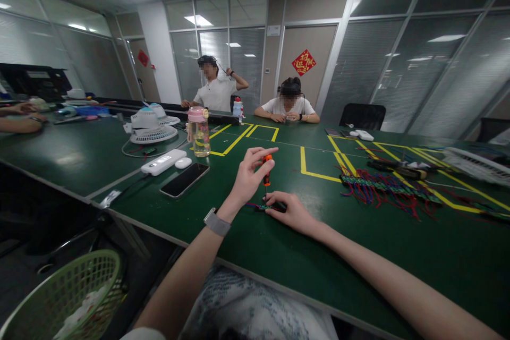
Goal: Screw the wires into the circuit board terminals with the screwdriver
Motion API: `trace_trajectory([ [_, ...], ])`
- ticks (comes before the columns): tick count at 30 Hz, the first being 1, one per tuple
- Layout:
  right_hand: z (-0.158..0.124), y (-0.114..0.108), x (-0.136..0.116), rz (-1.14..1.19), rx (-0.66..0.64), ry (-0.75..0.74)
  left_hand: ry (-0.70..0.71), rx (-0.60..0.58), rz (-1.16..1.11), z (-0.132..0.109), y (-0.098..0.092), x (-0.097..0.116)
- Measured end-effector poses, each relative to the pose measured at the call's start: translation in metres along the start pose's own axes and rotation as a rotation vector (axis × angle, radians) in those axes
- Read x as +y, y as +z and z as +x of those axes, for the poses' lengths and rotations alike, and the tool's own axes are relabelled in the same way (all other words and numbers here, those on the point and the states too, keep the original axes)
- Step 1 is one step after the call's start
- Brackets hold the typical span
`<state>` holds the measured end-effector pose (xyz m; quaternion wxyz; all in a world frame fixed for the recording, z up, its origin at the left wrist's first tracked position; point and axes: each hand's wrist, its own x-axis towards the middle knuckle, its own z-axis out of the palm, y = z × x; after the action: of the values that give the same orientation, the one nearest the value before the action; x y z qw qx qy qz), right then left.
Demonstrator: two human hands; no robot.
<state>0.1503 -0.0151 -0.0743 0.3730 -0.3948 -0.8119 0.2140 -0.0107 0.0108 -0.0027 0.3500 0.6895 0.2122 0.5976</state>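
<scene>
Gripping an upright screwdriver (266, 178) at frame centre, the left hand (247, 175) sits above the right hand (294, 213), clamped on a small circuit board (263, 207) on the table (298, 271). Slip risk: should the board shift, the screwdriver could scratch it or jab that hand.

phone (185, 180) on table (255, 239), left of screwdriver (266, 181) | wired boards (392, 187) right of screwdriver | bottle (199, 138) behind phone

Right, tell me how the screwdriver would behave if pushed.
If unsupported, the screwdriver would probably topple, since it stands upright on a thin shaft. That shaft looks straight, so it is likely stiff. The thicker orange-and-black handle above probably makes it top-heavy.
</scene>
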Motion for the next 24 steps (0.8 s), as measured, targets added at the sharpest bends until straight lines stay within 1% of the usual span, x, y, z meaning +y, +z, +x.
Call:
trace_trajectory([
  [2, 0.0, 0.0, 0.0004, -0.002, -0.002, -0.001, -0.045, -0.036, -0.119, 0.0001, 0.0007, 0.0001],
  [4, -0.0002, 0.0001, 0.0013, -0.002, -0.005, 0.0, -0.086, -0.034, -0.173, 0.0002, 0.0013, 0.0],
  [5, -0.0003, 0.0002, 0.0019, 0.001, -0.005, -0.002, -0.089, -0.011, -0.144, 0.0002, 0.0013, 0.0],
  [7, -0.0005, 0.0006, 0.0031, 0.002, -0.001, -0.005, -0.047, 0.044, -0.022, 0.0004, 0.0008, -0.0001],
  [9, -0.0005, 0.001, 0.0038, -0.004, 0.001, -0.009, 0.0, 0.054, 0.038, 0.0006, 0.0002, -0.0003],
  [11, -0.0004, 0.0011, 0.0032, -0.017, -0.003, -0.014, -0.004, 0.008, -0.038, 0.0005, 0.0005, -0.001],
  [14, -0.0007, 0.0002, -0.0004, -0.052, -0.008, -0.01, -0.056, -0.053, -0.168, -0.0002, 0.0016, -0.0019],
  [15, -0.001, -0.0003, -0.002, -0.067, -0.003, 0.0, -0.059, -0.048, -0.159, -0.0005, 0.0016, -0.0019],
  [17, -0.0021, -0.0014, -0.0046, -0.089, 0.018, 0.015, -0.028, -0.015, -0.069, -0.0009, 0.0011, -0.0016],
  [19, -0.0036, -0.0021, -0.0056, -0.1, 0.033, 0.005, 0.016, 0.013, 0.019, -0.001, 0.0002, -0.001],
  [20, -0.0044, -0.0022, -0.0055, -0.106, 0.034, -0.009, 0.024, 0.012, 0.026, -0.001, 0.0, -0.0009],
  [24, -0.0066, -0.0023, -0.0023, -0.137, 0.027, -0.064, -0.044, -0.026, -0.112, -0.0009, 0.0023, -0.0024],
])
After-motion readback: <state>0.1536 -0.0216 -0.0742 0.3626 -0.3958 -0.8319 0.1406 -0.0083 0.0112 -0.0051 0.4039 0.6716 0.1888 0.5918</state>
